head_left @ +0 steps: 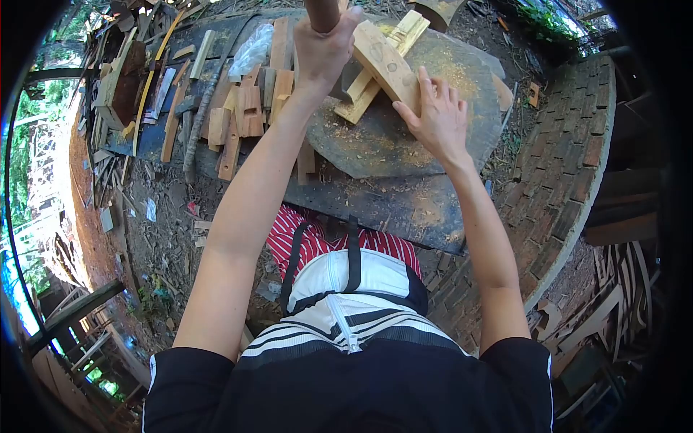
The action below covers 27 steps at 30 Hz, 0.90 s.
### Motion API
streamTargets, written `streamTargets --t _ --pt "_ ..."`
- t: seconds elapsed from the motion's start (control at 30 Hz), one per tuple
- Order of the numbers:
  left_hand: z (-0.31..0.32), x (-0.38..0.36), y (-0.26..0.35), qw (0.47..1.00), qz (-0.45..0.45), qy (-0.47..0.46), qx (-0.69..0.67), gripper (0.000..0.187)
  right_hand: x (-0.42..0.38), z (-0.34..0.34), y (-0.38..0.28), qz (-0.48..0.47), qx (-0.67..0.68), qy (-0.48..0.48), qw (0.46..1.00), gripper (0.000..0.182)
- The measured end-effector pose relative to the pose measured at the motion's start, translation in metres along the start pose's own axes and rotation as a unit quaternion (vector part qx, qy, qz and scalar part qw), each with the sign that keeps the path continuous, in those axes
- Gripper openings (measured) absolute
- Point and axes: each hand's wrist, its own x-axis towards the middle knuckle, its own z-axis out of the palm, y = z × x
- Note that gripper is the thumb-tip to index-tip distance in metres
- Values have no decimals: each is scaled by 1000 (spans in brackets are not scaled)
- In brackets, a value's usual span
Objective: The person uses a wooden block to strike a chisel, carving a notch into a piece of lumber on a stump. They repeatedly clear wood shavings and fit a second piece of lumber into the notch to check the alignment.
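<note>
My left hand (323, 58) is raised near the top edge, its fingers wrapped round a thick brown handle (323, 14). The far part of that handle lies outside the view. With thumb and fingers on either side, my right hand (442, 123) grips the near end of a wooden block (386, 61). This block slants across a second, paler piece of wood (361, 97), which has a cut or stepped shape. Both pieces rest on a worn grey work surface (339, 148) scattered with sawdust and chips.
Several cut wood pieces (250, 108) lie left of the work surface, near a clear plastic bag (253, 52). A brick ledge (563, 166) curves along the right. Wood strips (606, 310) are heaped at the lower right. Debris covers the ground (173, 209).
</note>
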Motion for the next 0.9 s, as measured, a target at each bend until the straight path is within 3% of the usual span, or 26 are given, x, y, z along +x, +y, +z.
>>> streamTargets --t 0.07,0.33,0.4,0.43,0.5,0.57,0.63,0.67,0.7,0.73,0.77,0.8,0.9 --pt "2 0 0 998 24 3 56 21 -3 10 -5 18 40 -20 999 81" --pt "7 2 4 1000 8 -22 12 17 -3 9 -4 25 85 -20 996 82" --pt "7 3 7 1000 9 -30 2 16 6 3 2 90 204 -92 970 81" --pt "5 2 6 999 2 -35 6 16 14 -5 5 87 203 -80 972 81" --pt "6 3 8 999 -1 -45 8 15 33 -49 6 182 504 -141 832 80" --pt "5 -1 9 999 -6 -44 17 12 49 -115 -8 103 514 -21 851 76" --pt "3 -3 8 998 -19 -51 12 11 64 -167 -19 -32 520 106 847 74" --pt "3 -2 5 998 1 -64 28 11 71 -183 -18 -109 485 118 859 80" --pt "4 0 4 996 24 -76 45 12 75 -200 -22 -109 483 122 860 80" --pt "3 -1 4 996 7 -80 37 17 78 -215 -30 -89 356 -6 930 82" --pt "4 -3 5 996 9 -79 37 17 77 -223 -36 -67 216 -134 965 84" --pt "4 -3 7 996 -3 -68 55 18 66 -225 -37 -175 156 -79 969 83" --pt "6 0 8 996 -10 -66 54 19 72 -267 -46 -160 119 -113 973 84"
